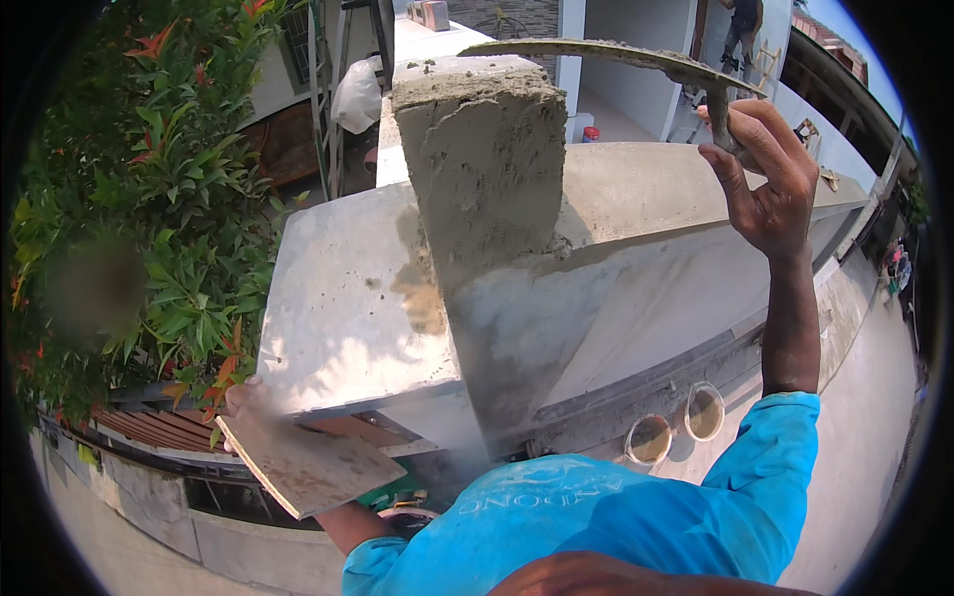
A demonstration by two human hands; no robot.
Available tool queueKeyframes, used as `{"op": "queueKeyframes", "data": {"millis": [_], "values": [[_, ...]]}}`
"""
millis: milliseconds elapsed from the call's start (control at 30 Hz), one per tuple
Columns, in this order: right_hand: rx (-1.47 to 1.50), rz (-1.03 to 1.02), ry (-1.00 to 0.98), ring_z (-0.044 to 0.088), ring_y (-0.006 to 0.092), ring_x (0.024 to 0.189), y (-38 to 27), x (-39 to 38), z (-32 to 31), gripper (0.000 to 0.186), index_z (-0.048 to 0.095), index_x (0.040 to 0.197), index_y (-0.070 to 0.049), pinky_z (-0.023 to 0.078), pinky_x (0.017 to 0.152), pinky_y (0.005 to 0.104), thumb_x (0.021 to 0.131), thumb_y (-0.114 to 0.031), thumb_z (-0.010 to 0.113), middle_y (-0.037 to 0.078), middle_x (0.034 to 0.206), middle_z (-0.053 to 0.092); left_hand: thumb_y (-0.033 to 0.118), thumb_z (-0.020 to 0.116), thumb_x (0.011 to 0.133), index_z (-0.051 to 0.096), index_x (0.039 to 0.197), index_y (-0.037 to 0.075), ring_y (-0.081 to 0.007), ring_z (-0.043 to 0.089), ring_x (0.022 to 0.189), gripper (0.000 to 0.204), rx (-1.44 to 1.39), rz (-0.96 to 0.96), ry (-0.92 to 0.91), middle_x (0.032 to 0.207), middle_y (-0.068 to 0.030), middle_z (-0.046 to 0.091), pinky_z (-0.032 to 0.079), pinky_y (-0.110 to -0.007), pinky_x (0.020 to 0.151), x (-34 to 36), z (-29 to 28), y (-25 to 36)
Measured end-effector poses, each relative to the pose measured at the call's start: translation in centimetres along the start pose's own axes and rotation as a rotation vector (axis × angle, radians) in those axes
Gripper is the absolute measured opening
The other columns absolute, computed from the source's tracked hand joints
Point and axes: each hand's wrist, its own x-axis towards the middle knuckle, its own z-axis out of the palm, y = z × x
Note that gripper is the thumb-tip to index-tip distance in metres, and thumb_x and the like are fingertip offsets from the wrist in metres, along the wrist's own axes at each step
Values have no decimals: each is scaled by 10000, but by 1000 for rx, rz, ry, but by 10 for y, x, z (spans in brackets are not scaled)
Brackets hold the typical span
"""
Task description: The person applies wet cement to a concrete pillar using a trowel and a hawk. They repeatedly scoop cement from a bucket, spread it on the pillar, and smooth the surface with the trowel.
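High at the right, my right hand (773, 184) is closed around the handle of a plastering trowel (596, 50). Grey mortar clings to the long thin blade, which reaches left past the top of a mortar-coated pillar (487, 169). The pillar's front looks damp and dark, with rough crumbs along its upper edge. Low on the left, my left hand (244, 397) grips a flat mortar board (313, 462) by its far edge; the board mostly hides its fingers. Only stains and thin residue show on the board's face. Pale wall panels (348, 288) flank the pillar.
Two buckets (649, 439) (705, 412) with grey-brown contents stand below at the right. A leafy bush (189, 199) crowds the left side. Behind are a ladder (333, 119), a white bag (358, 96) and another person (743, 30). A wall ledge (696, 184) runs right.
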Motion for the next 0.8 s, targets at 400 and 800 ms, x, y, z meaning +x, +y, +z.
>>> {"op": "queueKeyframes", "data": {"millis": [400,800], "values": [[-238,-45,-61,690,204,750,-39,8,24,283,755,1005,-47,534,647,331,806,-216,864,77,878,710,287,465,990,536,854,50,-267,615,935,282,0,5,-19,886,-96,555,533,-457,895,5,0,-3],[-346,-54,-57,701,202,747,-42,9,30,280,762,980,-69,534,635,325,790,-240,878,68,893,725,280,474,982,548,861,40,-272,620,936,278,-9,6,-39,887,-99,562,537,-456,882,3,1,-6]]}}
